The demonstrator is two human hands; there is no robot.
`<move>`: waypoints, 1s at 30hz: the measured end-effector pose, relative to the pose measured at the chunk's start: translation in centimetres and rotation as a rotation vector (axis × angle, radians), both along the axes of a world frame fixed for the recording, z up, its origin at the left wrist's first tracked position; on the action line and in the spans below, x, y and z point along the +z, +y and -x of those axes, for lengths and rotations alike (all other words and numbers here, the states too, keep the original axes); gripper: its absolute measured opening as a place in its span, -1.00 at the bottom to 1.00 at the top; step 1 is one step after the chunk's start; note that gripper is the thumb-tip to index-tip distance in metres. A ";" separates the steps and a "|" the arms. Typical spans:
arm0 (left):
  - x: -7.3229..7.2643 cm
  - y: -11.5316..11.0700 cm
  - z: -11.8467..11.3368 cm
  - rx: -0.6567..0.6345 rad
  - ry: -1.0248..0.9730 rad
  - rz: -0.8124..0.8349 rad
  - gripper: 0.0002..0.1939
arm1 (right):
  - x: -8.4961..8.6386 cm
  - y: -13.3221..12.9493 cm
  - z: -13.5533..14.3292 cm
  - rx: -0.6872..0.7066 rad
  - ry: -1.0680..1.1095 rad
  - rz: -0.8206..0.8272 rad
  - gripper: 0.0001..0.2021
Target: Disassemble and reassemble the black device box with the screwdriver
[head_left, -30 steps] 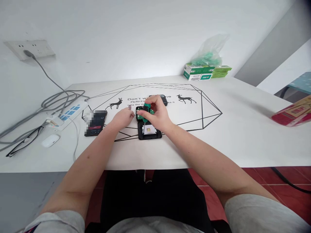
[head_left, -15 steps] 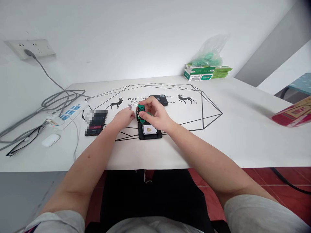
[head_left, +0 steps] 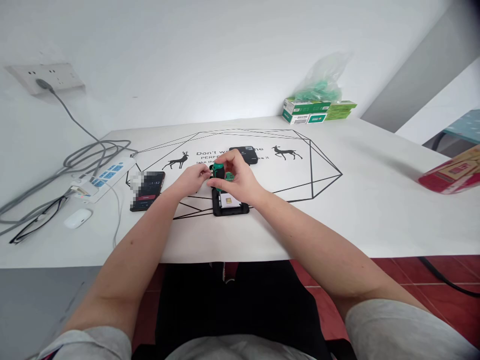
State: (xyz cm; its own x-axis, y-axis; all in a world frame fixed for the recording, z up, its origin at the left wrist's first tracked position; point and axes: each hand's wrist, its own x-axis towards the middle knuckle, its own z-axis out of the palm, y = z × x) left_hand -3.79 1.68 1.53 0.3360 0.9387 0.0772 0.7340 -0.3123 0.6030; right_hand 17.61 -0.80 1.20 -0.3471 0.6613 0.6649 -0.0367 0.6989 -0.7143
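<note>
My right hand (head_left: 243, 181) is closed around a stubby green-and-black screwdriver (head_left: 218, 172), held upright over an opened black device case (head_left: 230, 212). Inside the case, a strip of green circuit board (head_left: 229, 176) shows between my fingers. A white card-like piece with a gold square (head_left: 228, 200) lies in the near part of the case. My left hand (head_left: 192, 180) is at the case's far left corner, its fingers curled together; what they pinch, if anything, is too small to tell. The screwdriver's tip is hidden. Behind my right hand lies a flat black piece (head_left: 250, 155).
On the left are a phone (head_left: 150, 190), a power strip (head_left: 112, 176) with grey cables, eyeglasses (head_left: 37, 220) and a white earbud case (head_left: 78, 218). Green-and-white boxes (head_left: 306, 110) with a plastic bag (head_left: 322, 82) stand at the back right. A red package (head_left: 450, 175) lies at the right edge.
My left hand has shifted slightly and its fingers have curled in at the case's corner. The screwdriver in my right hand now stands more upright, with the right fingers re-set around it.
</note>
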 end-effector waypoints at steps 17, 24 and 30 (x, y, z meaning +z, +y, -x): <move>1.6 -1.7 -0.5 -0.396 -0.173 0.369 -0.62 | -1.0 4.2 -1.7 -0.290 0.344 0.054 -0.33; 1.2 -1.5 -0.5 -0.423 -0.168 0.369 -0.67 | -1.1 4.1 -1.7 -0.308 0.278 0.010 -0.38; 1.0 -1.5 -0.5 -0.432 -0.175 0.367 -0.70 | -1.2 4.4 -1.7 -0.305 0.274 0.011 -0.39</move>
State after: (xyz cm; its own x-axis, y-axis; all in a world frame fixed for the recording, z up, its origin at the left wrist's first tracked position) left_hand -3.29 0.16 2.57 0.7051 0.6955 -0.1383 0.4669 -0.3085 0.8287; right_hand 19.34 3.61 -0.03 0.0547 0.7140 0.6980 -0.0190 0.6997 -0.7142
